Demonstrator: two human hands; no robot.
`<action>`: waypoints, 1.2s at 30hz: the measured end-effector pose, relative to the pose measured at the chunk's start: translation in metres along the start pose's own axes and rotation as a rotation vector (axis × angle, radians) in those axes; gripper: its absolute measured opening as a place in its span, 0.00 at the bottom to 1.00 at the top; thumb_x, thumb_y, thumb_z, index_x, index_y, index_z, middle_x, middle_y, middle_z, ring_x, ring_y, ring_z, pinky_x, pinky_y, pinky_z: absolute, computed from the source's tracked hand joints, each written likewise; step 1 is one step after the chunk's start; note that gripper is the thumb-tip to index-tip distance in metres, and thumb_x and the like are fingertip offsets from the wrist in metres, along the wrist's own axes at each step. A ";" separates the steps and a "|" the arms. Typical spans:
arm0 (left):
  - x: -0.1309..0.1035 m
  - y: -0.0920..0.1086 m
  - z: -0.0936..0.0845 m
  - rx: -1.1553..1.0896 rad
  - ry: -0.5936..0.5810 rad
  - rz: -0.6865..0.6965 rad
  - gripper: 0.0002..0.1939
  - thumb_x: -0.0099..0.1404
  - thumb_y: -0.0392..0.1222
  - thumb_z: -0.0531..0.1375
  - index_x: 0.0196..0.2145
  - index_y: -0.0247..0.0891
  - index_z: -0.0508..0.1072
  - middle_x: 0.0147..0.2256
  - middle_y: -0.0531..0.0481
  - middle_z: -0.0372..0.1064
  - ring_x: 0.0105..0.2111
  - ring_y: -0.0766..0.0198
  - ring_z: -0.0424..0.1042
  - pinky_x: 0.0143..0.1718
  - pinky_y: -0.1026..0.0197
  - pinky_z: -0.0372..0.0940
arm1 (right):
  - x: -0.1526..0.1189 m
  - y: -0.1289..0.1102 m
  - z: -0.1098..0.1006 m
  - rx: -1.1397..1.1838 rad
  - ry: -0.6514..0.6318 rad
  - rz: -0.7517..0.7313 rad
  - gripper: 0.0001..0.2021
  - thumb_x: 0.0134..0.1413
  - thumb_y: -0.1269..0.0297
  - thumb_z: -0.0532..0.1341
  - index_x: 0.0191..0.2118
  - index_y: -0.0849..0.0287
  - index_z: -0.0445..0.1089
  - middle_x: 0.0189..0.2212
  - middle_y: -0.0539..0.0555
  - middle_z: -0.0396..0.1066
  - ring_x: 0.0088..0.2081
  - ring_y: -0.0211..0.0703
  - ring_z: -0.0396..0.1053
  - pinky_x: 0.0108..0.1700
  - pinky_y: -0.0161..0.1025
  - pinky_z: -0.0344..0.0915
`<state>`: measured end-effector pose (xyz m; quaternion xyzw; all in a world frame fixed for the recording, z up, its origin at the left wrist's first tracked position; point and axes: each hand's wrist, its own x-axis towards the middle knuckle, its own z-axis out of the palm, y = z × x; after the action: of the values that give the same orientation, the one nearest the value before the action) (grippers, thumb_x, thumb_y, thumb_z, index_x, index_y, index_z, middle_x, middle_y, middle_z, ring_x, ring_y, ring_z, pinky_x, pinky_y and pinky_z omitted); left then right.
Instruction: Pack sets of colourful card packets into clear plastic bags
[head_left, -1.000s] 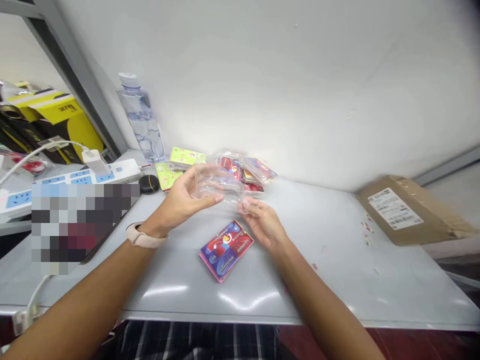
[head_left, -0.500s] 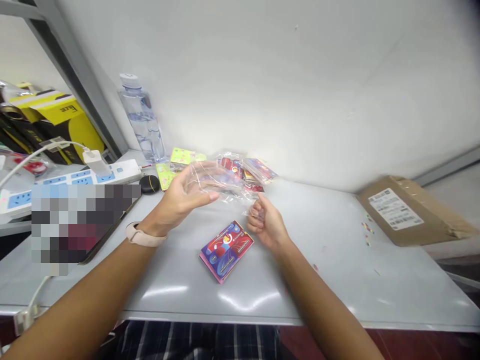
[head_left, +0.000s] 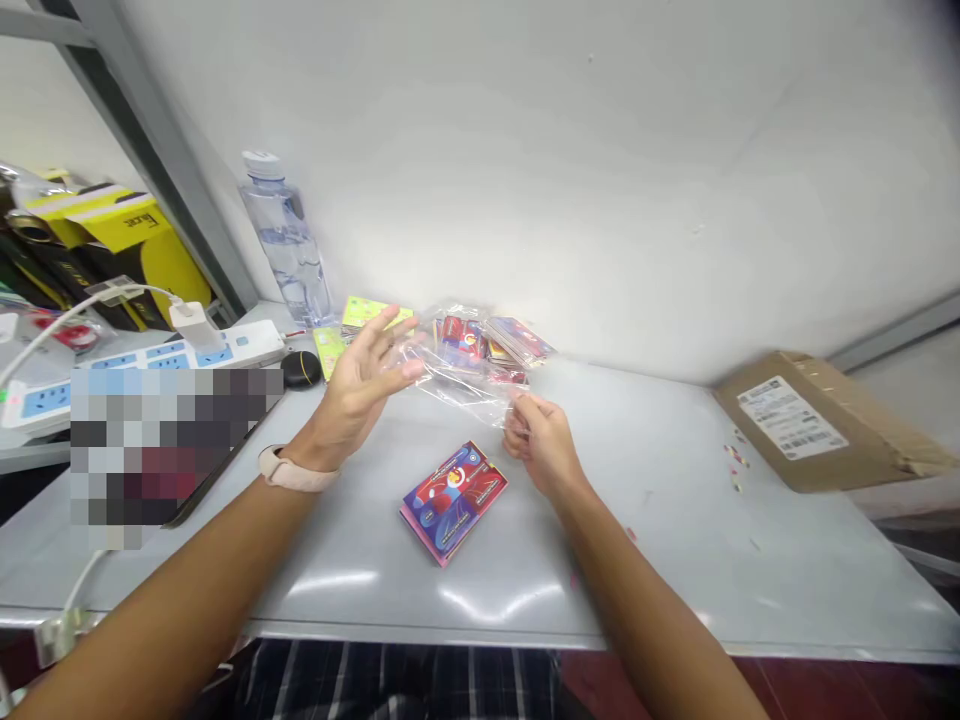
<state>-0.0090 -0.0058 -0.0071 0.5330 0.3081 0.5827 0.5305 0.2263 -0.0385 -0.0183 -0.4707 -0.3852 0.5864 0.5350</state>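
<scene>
A clear plastic bag [head_left: 469, 393] stretches between my hands above the table. My right hand [head_left: 541, 435] pinches its right end between thumb and curled fingers. At the other end, my left hand [head_left: 360, 395] has its fingers spread apart, with the film touching around the thumb and fingers; whether any fingers are inside the bag I cannot tell. Below the bag lies a stack of red and blue printed cards [head_left: 454, 500], flat on the table. Behind the bag are more red and blue cards [head_left: 521, 340] in a pile, and yellow-green cards [head_left: 367, 312] beside them.
A water bottle [head_left: 289, 245] stands against the wall at the back left. Near it are a black round case [head_left: 301, 370] and a white power strip [head_left: 247, 345] with a charger [head_left: 198, 326]. A cardboard box [head_left: 817, 420] sits at the right, with small coloured scraps [head_left: 735, 457] beside it.
My left hand has drawn back slightly and its fingers have spread upward, with less film over them. My right hand has shifted a little right, pulling the bag straighter. The cards have stayed put.
</scene>
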 end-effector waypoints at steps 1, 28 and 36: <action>0.002 -0.002 -0.002 0.025 0.062 0.051 0.39 0.64 0.53 0.72 0.68 0.48 0.65 0.71 0.41 0.60 0.73 0.43 0.59 0.73 0.37 0.57 | 0.001 0.000 -0.001 -0.002 0.017 -0.003 0.30 0.49 0.45 0.75 0.20 0.54 0.55 0.18 0.41 0.48 0.18 0.27 0.41 0.21 0.33 0.39; -0.014 -0.011 0.013 1.006 -0.428 0.186 0.33 0.61 0.51 0.71 0.60 0.41 0.70 0.52 0.40 0.73 0.51 0.42 0.75 0.54 0.40 0.70 | -0.006 -0.034 0.003 0.091 0.077 -0.260 0.29 0.58 0.49 0.72 0.20 0.55 0.54 0.19 0.42 0.50 0.17 0.30 0.45 0.19 0.35 0.45; -0.014 -0.012 0.014 0.985 -0.438 0.186 0.34 0.61 0.56 0.71 0.60 0.44 0.70 0.53 0.40 0.74 0.52 0.41 0.75 0.54 0.40 0.69 | 0.009 -0.046 0.038 0.086 -0.025 -0.264 0.28 0.58 0.46 0.71 0.20 0.54 0.57 0.19 0.43 0.53 0.16 0.31 0.49 0.19 0.35 0.46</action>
<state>0.0059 -0.0189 -0.0194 0.8523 0.3785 0.2891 0.2163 0.2021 -0.0217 0.0342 -0.3852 -0.4251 0.5326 0.6223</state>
